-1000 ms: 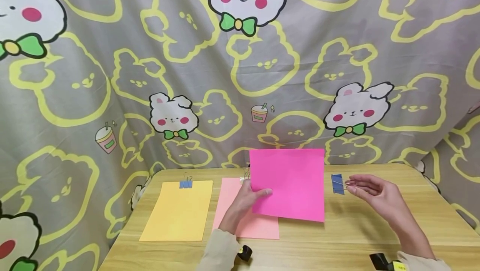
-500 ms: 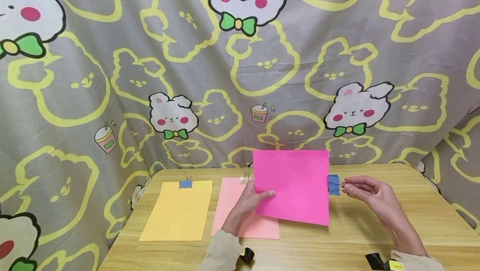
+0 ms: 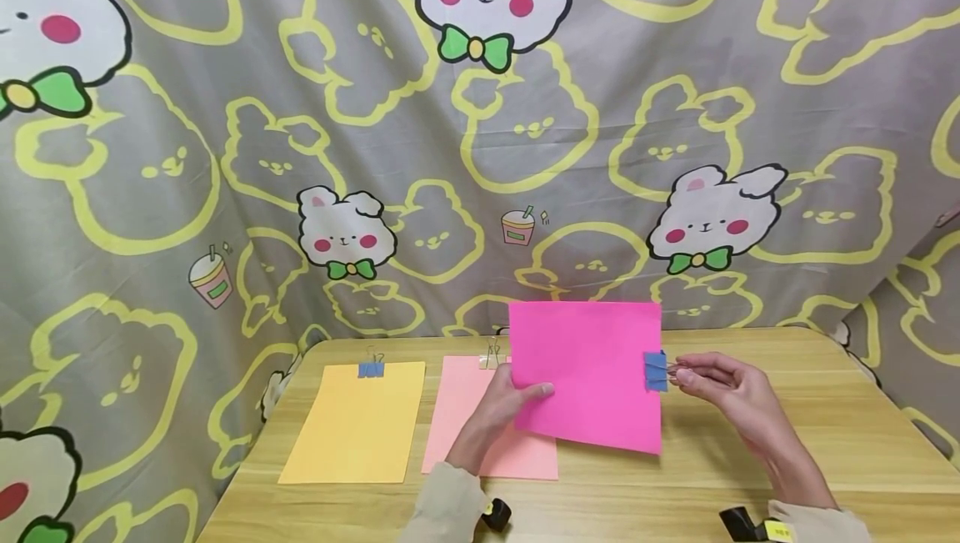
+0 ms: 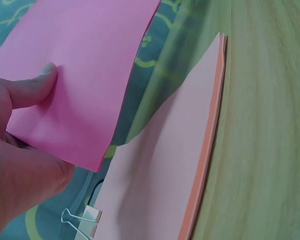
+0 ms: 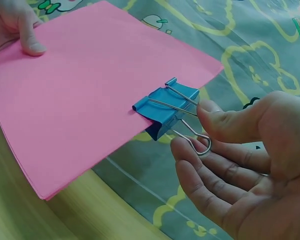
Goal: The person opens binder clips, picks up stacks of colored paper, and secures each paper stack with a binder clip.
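My left hand (image 3: 497, 409) holds a bright pink stack of paper (image 3: 588, 359) by its left edge, thumb across the front face. The stack is raised and tilted above the table. A blue binder clip (image 5: 171, 106) sits over the stack's right edge, its two wire handles spread apart. At those handles is my right hand (image 5: 240, 160), thumb against the upper wire and fingertips by the lower loop. In the left wrist view, the thumb (image 4: 35, 90) presses on the paper; the fingers behind it are hidden.
On the wooden table (image 3: 847, 434) lie a yellow paper stack (image 3: 352, 426) with a blue binder clip (image 3: 371, 369) and a light pink stack (image 3: 517, 457) with a white binder clip (image 4: 90, 220). The raised paper partly covers the light pink one. A patterned curtain (image 3: 450, 151) hangs behind.
My right hand has moved left, bringing the blue binder clip from beside the bright pink paper onto its right edge. My left hand and the paper have shifted slightly right.
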### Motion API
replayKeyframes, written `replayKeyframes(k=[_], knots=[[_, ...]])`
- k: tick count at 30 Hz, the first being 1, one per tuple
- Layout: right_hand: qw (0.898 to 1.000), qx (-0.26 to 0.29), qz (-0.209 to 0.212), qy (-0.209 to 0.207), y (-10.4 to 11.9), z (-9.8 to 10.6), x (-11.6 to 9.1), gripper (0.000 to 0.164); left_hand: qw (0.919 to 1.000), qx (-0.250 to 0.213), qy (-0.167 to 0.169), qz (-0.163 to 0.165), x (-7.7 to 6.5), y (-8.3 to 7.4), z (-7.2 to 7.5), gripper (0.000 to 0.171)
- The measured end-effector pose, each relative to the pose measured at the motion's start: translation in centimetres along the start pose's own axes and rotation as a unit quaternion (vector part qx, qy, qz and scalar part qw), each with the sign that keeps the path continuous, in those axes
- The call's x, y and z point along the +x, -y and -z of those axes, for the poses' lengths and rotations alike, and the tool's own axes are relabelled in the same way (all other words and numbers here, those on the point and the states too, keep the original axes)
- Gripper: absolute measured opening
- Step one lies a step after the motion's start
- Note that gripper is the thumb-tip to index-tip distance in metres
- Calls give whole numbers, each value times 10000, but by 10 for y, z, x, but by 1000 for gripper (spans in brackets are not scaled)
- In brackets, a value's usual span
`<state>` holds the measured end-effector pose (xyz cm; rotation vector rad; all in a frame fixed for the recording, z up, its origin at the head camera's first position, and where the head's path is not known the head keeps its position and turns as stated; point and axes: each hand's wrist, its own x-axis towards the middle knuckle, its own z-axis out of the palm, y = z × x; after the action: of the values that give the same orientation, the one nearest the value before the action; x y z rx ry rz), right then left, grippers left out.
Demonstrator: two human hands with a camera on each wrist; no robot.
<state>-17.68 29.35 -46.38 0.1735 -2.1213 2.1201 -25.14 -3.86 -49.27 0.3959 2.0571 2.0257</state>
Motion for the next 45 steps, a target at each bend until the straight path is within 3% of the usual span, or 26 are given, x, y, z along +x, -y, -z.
replayKeyframes(k=[4, 11, 17, 26, 32, 38, 45], knots=[[9998, -164, -116, -51, 1, -2, 1, 25, 10000, 13, -21, 55, 1, 1, -1, 26], [9999, 7, -78, 81, 1, -4, 1, 30, 10000, -18, -34, 20, 0, 1, -3, 26], [9990, -392, -193, 71, 2, -4, 1, 35, 10000, -61, -5, -51, 0, 0, -4, 26], [9989, -369, -153, 264, 2, -3, 2, 40, 9999, -13, 33, 140, 1, 1, -4, 28], [9991, -186, -163, 336, 4, 0, 2, 42, 9993, -77, 318, 153, 2, 1, -3, 30], [9975, -566, -235, 338, 6, 2, -1, 53, 9954, -425, 862, 64, 5, 3, 4, 25], [9965, -655, -352, 382, 8, 11, -3, 57, 9955, -659, 659, 186, 7, -3, 11, 28]])
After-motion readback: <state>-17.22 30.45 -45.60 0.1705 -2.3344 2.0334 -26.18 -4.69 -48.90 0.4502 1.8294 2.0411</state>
